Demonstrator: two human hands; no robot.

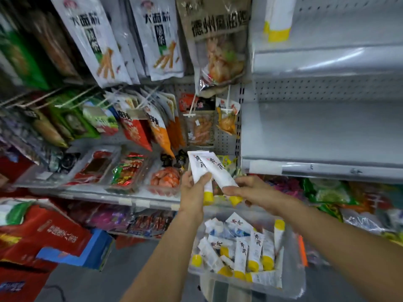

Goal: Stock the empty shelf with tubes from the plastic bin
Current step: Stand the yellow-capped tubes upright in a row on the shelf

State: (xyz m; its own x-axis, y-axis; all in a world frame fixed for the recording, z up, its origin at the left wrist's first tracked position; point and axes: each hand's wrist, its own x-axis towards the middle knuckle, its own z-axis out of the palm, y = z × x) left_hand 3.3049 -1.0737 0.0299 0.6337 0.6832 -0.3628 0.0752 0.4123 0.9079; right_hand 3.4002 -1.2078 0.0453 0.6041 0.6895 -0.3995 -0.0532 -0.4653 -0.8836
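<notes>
Both hands are loaded in the head view: your left hand (192, 190) clamps the left tube (196, 168) and your right hand (254, 189) the right tube (220, 174), above the plastic bin (293, 277). Carry them right to the empty shelf (316, 131) and stand them cap-down, side by side.

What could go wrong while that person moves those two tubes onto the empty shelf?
The right hand pinches the right tube only near its yellow cap, so the long end could swing and slip out.
The left hand holds the left tube crossed against it; they might knock each other loose.
Stood on their caps like the tubes on the upper shelf, they could topple on the empty shelf.
</notes>
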